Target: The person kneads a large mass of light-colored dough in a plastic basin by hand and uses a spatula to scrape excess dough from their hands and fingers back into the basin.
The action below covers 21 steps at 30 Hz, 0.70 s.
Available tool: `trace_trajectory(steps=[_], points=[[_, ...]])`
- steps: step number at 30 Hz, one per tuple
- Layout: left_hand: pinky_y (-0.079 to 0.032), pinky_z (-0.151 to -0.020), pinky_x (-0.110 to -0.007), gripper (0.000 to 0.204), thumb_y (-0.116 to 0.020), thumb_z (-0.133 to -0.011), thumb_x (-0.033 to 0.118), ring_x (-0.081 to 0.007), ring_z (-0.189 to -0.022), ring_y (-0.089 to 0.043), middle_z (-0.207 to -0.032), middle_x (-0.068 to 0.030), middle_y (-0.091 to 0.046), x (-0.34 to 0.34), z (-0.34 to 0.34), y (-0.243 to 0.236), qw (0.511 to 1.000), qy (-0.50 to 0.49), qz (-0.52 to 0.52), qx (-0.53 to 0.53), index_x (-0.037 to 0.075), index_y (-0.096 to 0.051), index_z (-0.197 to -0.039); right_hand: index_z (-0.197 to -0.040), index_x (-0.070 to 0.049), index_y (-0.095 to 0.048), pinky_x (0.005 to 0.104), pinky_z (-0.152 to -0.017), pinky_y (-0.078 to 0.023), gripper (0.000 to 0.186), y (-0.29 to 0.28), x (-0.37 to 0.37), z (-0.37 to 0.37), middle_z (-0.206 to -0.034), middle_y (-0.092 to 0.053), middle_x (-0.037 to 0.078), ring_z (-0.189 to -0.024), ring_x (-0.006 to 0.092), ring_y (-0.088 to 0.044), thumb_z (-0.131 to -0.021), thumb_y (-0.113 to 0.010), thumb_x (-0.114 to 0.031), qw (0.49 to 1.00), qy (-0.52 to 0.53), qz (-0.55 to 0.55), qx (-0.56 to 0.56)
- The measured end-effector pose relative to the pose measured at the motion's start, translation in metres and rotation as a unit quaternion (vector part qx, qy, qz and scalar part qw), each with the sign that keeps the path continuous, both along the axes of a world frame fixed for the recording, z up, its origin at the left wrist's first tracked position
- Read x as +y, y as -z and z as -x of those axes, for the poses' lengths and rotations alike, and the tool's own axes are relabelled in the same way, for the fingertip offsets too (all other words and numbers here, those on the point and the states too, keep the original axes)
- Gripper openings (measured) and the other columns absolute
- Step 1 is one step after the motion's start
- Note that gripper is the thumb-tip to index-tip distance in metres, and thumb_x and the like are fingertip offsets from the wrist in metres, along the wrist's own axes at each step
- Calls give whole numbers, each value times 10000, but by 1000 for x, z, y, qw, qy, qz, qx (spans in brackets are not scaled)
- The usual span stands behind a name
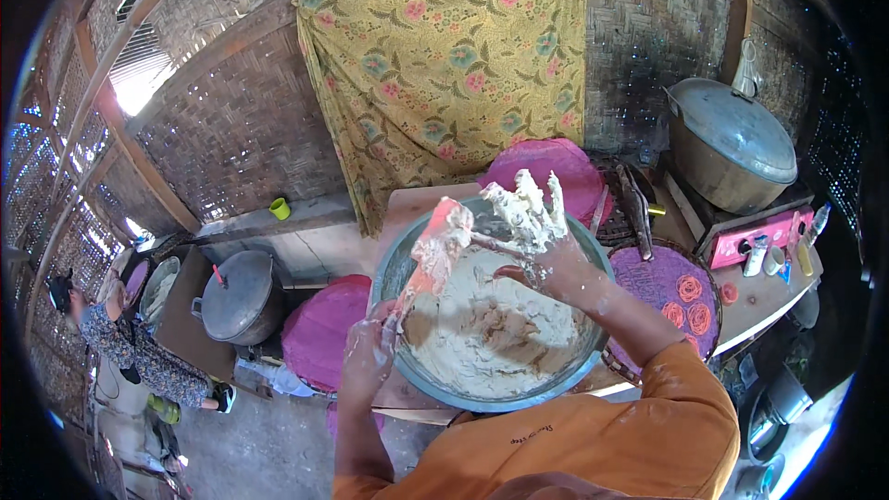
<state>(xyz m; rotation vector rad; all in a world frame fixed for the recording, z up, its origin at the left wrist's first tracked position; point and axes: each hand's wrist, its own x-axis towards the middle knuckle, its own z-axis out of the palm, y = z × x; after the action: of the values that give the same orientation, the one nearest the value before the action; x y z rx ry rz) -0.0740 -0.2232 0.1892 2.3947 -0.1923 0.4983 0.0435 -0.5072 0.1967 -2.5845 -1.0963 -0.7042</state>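
A big blue-green basin point(600, 352) stands on the table in front of me, holding thick whitish dough point(463, 356) with a brownish patch in its middle. At its left rim my left hand point(369, 352) is closed around the handle of a reddish-pink scoop-like tool point(431, 268). Dough smears the tool's upper end, so its exact kind is unclear. Over the basin's far right side, my right hand point(548, 264) is raised with fingers apart, clumps of wet dough coating them. A thin dark strip between that hand and the tool cannot be made out.
Purple-pink round covers point(324, 338) lie left of the basin. A flowered tray point(662, 292) is at the right, below a large lidded pot point(732, 143) on a pink-fronted stove point(755, 239). Another lidded pot point(243, 296) stands left. Another person point(148, 352) is at far left.
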Motion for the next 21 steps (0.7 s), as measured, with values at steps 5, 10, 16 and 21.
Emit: trace_trajectory(steps=[5,10,16,21], points=[[-490,-771,-400,249,-508,-967,160,-363,-849,-630,-1065,-206,-656,24,-11,35,996,80,-25,-33,23,-615,-1146,-1509,-47,-187,515,-1161,-118,1052,-7,1,-7,-1540,-179,268,-1422,457,-159,-737,-760,-475,999,-41,-11,10],[-496,-752,-417,246,-527,-954,124,-383,-810,-645,-1039,-219,-661,4,-11,28,989,132,18,68,-11,-605,-1143,-1511,-59,-198,510,-1162,-115,1034,-5,6,-17,-1541,-174,271,-1422,455,-162,-744,-753,-476,999,-48,-13,-11],[-491,-694,-411,222,-531,-949,105,-348,-728,-651,-932,-228,-666,-19,-8,41,984,84,64,142,-43,-618,-1089,-1513,-75,-211,504,-1164,-111,1013,3,11,-21,-1543,-169,275,-1422,453,-166,-751,-744,-478,998,-65,-12,-13],[-473,-632,-365,223,-525,-951,94,-292,-656,-615,-908,-216,-658,-21,-9,53,974,183,95,89,-21,-608,-1122,-1515,-82,-210,482,-1158,-146,1023,-4,-7,-14,-1541,-173,278,-1414,441,-198,-748,-743,-499,987,-76,19,139]])
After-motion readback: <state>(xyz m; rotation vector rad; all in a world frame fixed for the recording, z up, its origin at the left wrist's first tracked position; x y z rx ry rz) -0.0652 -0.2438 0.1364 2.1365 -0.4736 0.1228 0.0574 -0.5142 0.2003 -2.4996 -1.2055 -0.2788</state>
